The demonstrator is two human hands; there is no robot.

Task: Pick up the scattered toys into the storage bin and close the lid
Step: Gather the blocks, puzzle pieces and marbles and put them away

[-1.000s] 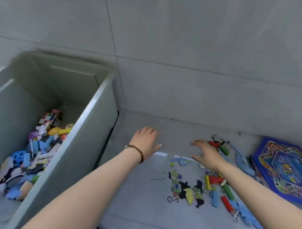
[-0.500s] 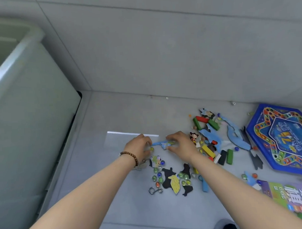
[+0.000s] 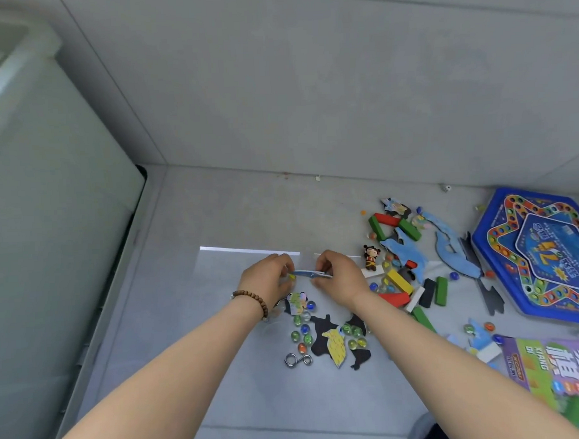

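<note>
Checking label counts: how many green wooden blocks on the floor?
4 green rectangular wooden blocks: two flanking the far red block, one beside the black block, one beside the right forearm; that arm may hide more.

Both arms outstretched; left hand (image 3: 267,281), right hand (image 3: 341,280) pinch blue piece (image 3: 311,274) between them.

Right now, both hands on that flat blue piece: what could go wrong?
The blue piece is thin, pinched at its ends by the left hand and right hand; it may slip on the way to the bin. Loose marbles lie close by the wrists; a brush could send them rolling.
</note>
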